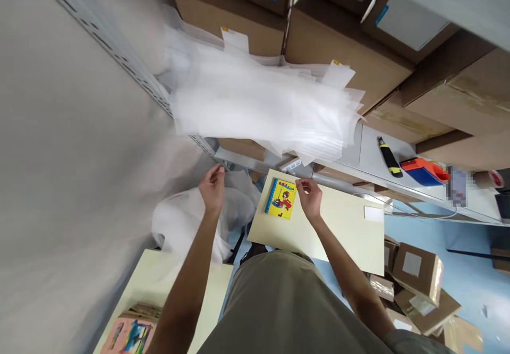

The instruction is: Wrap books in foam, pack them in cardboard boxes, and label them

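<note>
My left hand [213, 188] is raised with thumb and fingers pinched together, just below a stack of white translucent plastic sheets [263, 107] that overhangs a shelf. My right hand [309, 197] is pinched the same way at about the same height, right beside a small yellow booklet [281, 199] with a blue spine and a cartoon figure. The booklet lies flat on a cream table [342, 226]. A thin clear sheet seems to stretch between my two pinches, but it is barely visible.
Brown cardboard boxes [330, 45] fill the shelves behind the stack. A black-and-yellow cutter [389, 157] and an orange-and-blue tape dispenser [424, 172] lie on the grey shelf. A white plastic bag [187, 224] sits low left. More boxes [418, 271] stand on the blue floor. Colourful booklets [129, 335] lie on a near table.
</note>
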`<move>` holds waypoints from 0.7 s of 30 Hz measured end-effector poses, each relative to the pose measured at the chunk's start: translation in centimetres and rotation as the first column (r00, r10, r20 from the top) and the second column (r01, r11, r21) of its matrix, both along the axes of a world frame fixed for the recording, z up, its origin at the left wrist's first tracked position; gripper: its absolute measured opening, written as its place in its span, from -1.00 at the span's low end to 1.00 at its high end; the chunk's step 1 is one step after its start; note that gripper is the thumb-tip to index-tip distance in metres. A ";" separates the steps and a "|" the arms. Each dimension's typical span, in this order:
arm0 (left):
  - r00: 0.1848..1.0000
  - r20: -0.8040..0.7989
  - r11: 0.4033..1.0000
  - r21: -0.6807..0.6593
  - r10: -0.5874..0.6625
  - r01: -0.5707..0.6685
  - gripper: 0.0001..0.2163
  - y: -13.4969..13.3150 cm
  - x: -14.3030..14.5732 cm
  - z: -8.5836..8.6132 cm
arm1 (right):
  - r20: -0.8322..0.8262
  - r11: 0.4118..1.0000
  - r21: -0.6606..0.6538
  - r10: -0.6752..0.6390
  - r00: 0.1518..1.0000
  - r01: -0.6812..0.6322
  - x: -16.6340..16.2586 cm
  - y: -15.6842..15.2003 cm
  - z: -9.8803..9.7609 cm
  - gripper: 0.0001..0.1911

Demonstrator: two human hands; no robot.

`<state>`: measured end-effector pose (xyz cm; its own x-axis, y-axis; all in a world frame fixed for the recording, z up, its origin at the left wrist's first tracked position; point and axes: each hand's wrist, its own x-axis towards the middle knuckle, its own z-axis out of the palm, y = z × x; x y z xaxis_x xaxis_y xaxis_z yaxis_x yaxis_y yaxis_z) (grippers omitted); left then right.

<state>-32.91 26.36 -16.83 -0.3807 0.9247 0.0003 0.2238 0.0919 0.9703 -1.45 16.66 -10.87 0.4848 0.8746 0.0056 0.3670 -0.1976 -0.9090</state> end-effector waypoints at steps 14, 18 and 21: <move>0.942 -0.293 0.946 0.317 0.162 -0.064 -0.60 10.5 -3.4 8.7 | 0.321 0.888 0.351 0.184 0.929 -0.297 -6.9 11.0 10.1 -0.63; 0.945 -0.314 0.946 0.324 0.093 0.014 -0.60 11.7 -3.9 9.1 | 0.376 0.898 0.350 0.127 0.918 -0.267 -5.7 12.8 9.9 -0.61; 0.934 -0.356 0.937 0.326 -0.001 0.125 -0.58 12.6 -3.4 9.1 | 0.420 0.903 0.331 0.118 0.900 -0.273 -4.2 13.9 9.4 -0.60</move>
